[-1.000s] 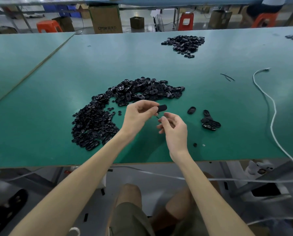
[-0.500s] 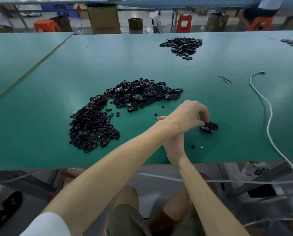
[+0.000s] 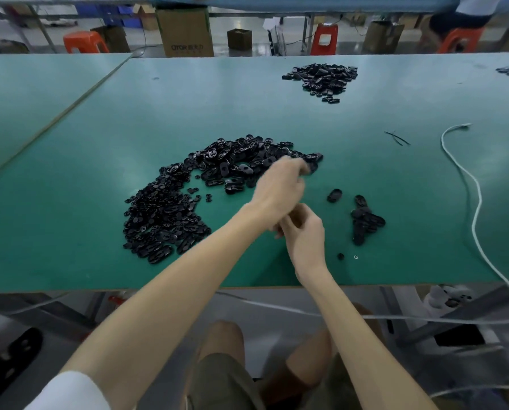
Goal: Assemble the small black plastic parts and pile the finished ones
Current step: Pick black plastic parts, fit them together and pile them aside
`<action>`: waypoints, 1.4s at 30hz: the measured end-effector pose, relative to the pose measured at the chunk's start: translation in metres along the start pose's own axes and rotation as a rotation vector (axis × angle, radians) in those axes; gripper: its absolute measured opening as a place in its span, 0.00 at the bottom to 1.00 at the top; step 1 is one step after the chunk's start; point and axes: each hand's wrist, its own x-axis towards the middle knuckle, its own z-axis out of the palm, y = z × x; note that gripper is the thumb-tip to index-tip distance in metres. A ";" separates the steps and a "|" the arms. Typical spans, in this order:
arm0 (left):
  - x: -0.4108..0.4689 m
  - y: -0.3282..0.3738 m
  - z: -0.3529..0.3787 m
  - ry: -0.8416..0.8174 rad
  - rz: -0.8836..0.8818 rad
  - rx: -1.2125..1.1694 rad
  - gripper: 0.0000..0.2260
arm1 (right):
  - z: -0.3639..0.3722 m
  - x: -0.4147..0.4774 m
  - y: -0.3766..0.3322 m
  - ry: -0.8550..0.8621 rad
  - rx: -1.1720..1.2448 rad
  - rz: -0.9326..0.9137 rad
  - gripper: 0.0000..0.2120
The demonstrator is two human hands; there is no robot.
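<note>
On the green table (image 3: 99, 161) a curved heap of loose black plastic parts lies left of centre: bigger oval shells (image 3: 235, 161) at the top, smaller pieces (image 3: 164, 214) lower left. My left hand (image 3: 279, 187), blurred by motion, reaches across to the right end of the oval shells, fingertips over them, nothing visibly held. My right hand (image 3: 305, 232) hovers near the table's front, fingers curled inward; whether it holds anything is hidden. A small pile of finished parts (image 3: 365, 221) lies to its right, a single oval part (image 3: 334, 195) beside it.
Another heap of black parts (image 3: 321, 76) sits at the far side. A white cable (image 3: 476, 202) snakes down the right. A thin black tie (image 3: 396, 138), a tiny black bit (image 3: 340, 256) and a small ring (image 3: 355, 257) lie loose. Boxes and stools stand beyond the table.
My left hand left the finished pile on the right, where it had set down the part it held, and swung back left to the oval shells. My right hand stayed near the front edge.
</note>
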 end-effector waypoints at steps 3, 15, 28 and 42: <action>0.002 -0.040 -0.016 0.075 -0.105 0.294 0.12 | 0.000 0.000 0.001 0.004 0.030 -0.005 0.07; -0.022 -0.098 -0.026 0.192 -0.096 0.492 0.09 | -0.001 -0.002 0.003 -0.010 0.041 -0.016 0.07; -0.052 -0.063 -0.027 -0.201 -0.029 -0.204 0.06 | -0.001 -0.002 0.006 0.017 0.060 -0.022 0.04; -0.042 -0.135 -0.085 -0.032 -0.244 0.478 0.03 | 0.000 0.000 0.007 0.018 0.070 -0.017 0.05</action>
